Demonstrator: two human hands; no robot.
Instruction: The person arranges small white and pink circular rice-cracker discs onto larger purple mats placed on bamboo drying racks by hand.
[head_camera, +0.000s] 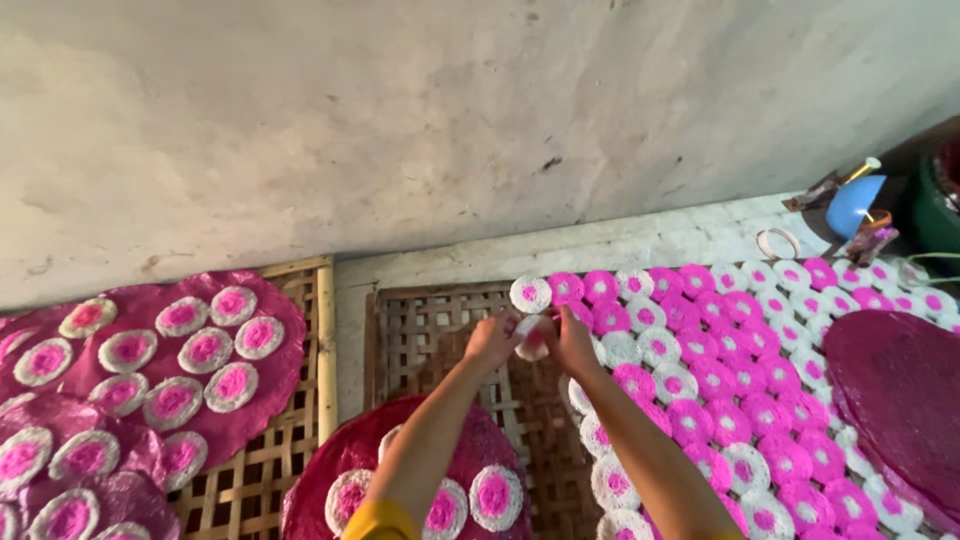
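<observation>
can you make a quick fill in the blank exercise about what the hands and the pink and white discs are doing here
1. Both hands, the left hand and the right hand, hold one small disc that is white with a ____ centre.
2. The hands work above a woven ____ tray.
3. Rows of small discs lie to the ____ of the hands.
4. Behind the trays rises a plain ____.

Missing words: pink; bamboo; right; wall

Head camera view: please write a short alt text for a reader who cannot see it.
Two hands, left hand and right hand, hold a small white disc with a pink centre over a woven bamboo tray. Rows of pink and white discs cover the tray at right, below a grey wall.
</observation>
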